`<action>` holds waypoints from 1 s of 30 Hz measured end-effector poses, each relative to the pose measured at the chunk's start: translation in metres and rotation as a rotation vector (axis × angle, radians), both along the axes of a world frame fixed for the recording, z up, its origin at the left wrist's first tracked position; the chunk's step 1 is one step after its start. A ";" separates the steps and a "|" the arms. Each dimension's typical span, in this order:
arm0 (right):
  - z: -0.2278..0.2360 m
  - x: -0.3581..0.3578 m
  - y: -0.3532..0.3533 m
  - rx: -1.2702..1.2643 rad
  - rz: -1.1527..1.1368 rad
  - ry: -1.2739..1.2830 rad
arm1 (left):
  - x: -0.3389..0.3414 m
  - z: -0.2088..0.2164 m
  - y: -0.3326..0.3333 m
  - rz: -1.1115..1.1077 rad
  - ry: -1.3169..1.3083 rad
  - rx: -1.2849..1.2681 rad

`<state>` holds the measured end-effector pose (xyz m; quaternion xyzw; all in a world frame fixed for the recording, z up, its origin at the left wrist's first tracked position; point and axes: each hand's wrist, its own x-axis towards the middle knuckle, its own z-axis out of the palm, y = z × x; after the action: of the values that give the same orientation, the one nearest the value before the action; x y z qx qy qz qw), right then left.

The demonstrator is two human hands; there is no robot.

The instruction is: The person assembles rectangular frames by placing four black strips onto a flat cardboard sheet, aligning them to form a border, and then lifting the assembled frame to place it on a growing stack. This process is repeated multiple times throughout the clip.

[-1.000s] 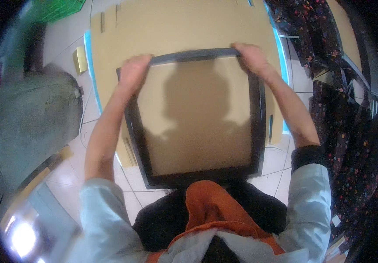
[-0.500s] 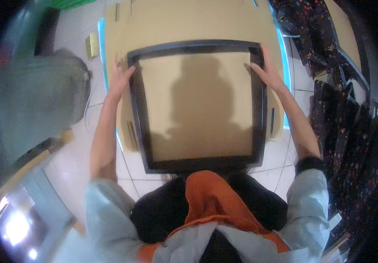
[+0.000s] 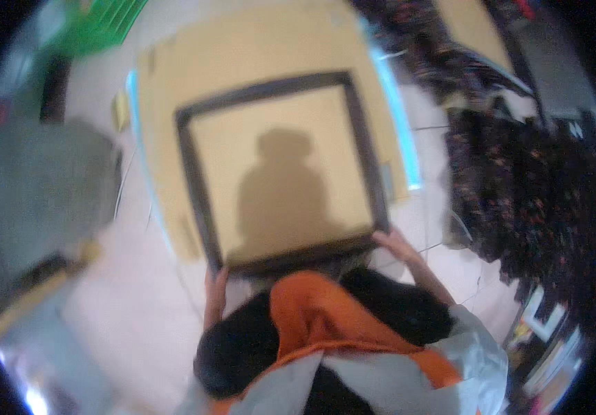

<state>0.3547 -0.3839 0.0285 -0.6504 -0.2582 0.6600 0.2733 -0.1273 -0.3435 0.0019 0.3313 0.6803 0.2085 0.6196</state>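
From far away, I saw the dark frame (image 3: 368, 159) over the cardboard (image 3: 263, 41). The left hand (image 3: 216, 285) and right hand (image 3: 397, 245) were partly curled at its near corners; blur hid whether they gripped. It seemed stiff, rather light, best held by opposite sides.

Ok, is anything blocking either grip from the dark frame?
Nothing visible does: the left grip is at the near left corner of the dark frame, the right grip at the near right one; blur hides exact finger contact.
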 end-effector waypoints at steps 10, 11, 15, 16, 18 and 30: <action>0.123 -0.017 0.069 0.331 -0.012 -0.084 | -0.006 0.087 0.063 0.325 0.022 0.142; 0.121 0.002 0.072 0.255 -0.057 -0.271 | -0.009 0.081 0.095 0.191 0.193 0.375; 0.193 0.015 0.138 0.648 -0.496 0.197 | 0.047 0.191 0.237 -0.090 0.115 1.075; 0.194 0.032 0.151 0.697 -0.585 0.214 | 0.085 0.225 0.261 0.112 -0.231 1.073; 0.214 0.057 0.174 0.769 -0.673 0.242 | 0.132 0.249 0.273 0.225 -0.507 1.053; 0.193 0.196 0.279 0.984 -1.046 0.070 | 0.138 0.146 0.196 -0.138 -0.142 0.497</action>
<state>0.5504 -0.1047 0.2212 -0.4689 -0.1715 0.2702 0.8232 0.0111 -0.1479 0.1476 0.5036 0.5388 0.3492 0.5780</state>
